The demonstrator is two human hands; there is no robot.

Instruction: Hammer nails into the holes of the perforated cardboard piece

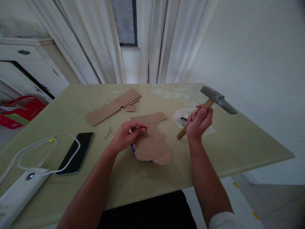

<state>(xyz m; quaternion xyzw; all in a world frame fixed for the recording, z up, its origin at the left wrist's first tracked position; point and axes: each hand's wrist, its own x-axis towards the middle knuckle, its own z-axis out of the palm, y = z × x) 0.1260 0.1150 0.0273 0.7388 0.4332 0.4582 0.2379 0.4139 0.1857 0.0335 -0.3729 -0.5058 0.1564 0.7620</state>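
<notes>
My left hand [130,135] is closed in a pinch over a torn piece of brown cardboard [152,148]. Between its fingertips is a thin, mostly hidden thing that looks like a nail, pointing down at the cardboard. Rows of small holes dot the cardboard's upper part, and a bit of something blue shows beneath its left edge. My right hand [199,122] grips the wooden handle of a hammer [218,98], holding it raised to the right of the cardboard, with the metal head up and tilted. Left of my left hand lie slim metal nails [108,132].
Folded cardboard strips [111,108] lie towards the back of the table [238,146]. A clear plastic bag [178,116] with dark bits inside rests behind my right hand. At left are a phone [77,152], a white cable [64,134] and a white power strip [23,190].
</notes>
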